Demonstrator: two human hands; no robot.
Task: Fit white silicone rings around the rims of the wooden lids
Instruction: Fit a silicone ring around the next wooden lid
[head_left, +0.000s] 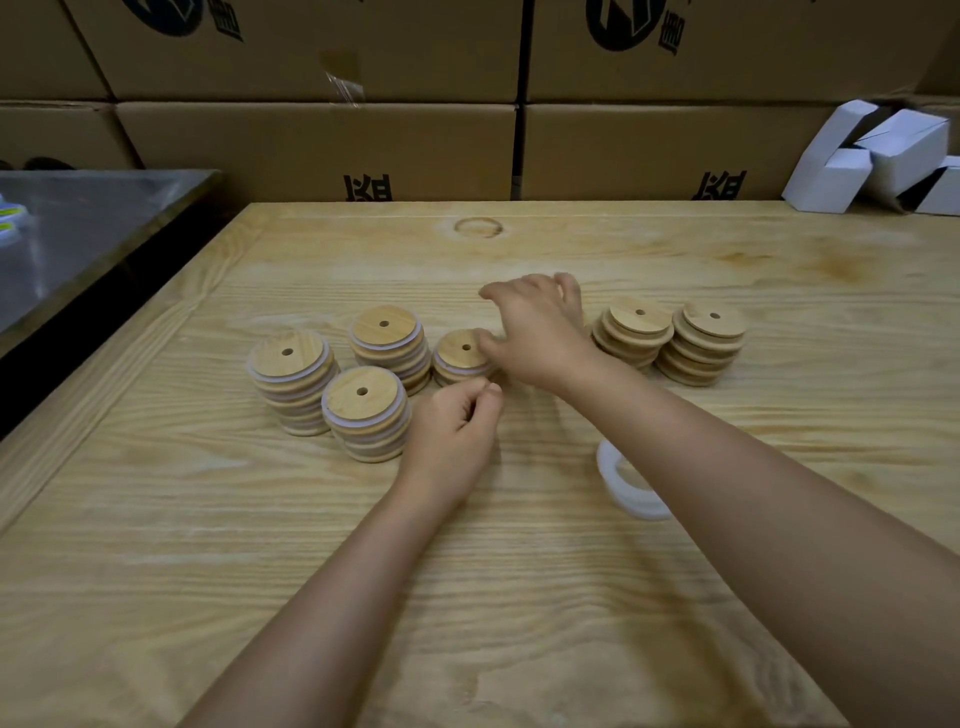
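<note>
Ringed lids (363, 400) sat in four stacks on the left of the surface (571, 623), bare lids (706, 327) in two stacks on the right, and rings (613, 467) were piled by the right forearm. Right hand (535, 332) hovered loose and blurry between the stacks. Left hand (457, 426) was curled up, couldn't tell if it held anything.

On a pale wooden table (519, 597), four stacks of ringed lids (291, 382) stand left of centre and two stacks of bare wooden lids (698, 343) right of centre. A pile of white silicone rings (618, 486) lies lower right, partly behind the right forearm. The left hand (457, 423), fingers curled, sits just beside the shortest ringed stack (460, 356), and the blurred right hand (540, 332) spreads above the gap between the groups, before cardboard boxes (322, 150) across the top.
</note>
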